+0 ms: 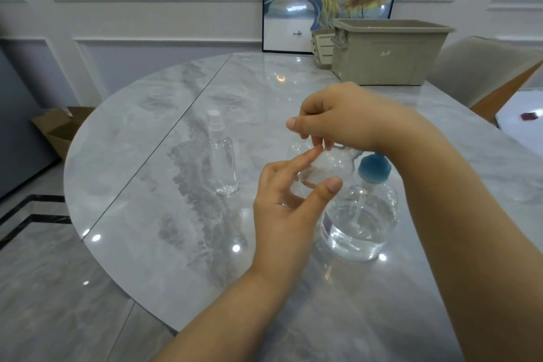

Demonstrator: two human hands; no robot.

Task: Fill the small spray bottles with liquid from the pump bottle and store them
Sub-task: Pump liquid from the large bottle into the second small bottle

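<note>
Desk (147, 156): round, grey marble-patterned top, glossy, carrying every item below.

Framed painting (329, 0): leans upright against the wall behind the desk's far edge.

Storage bin (388, 56): beige plastic, open-topped, at the far right of the desk; a smaller slatted basket (321, 47) stands touching its left side. Judged the likely storage place; no bottle is visible inside it.

Cardboard box (58, 129): open, on the floor to the left of the desk.

Pump bottle (360, 223): clear, blue pump head, roughly a third full of clear liquid, standing near the front right, just beside the person's hands.

Left hand (289, 209): fingers and thumb loosely curled round the body of a small clear spray bottle (317, 170), raised above the desk; blurred, contents not readable.

Right hand (338, 117): fingertips pinched at the top of the same bottle, apparently turning or seating its spray cap; which of the two cannot be told.

Second small spray bottle (222, 156): capped, upright, left of the hands and well apart from the bin; fill level unclear.

Progress, as judged: early to middle. One bottle is in hand at the cap, neither is stored.
</note>
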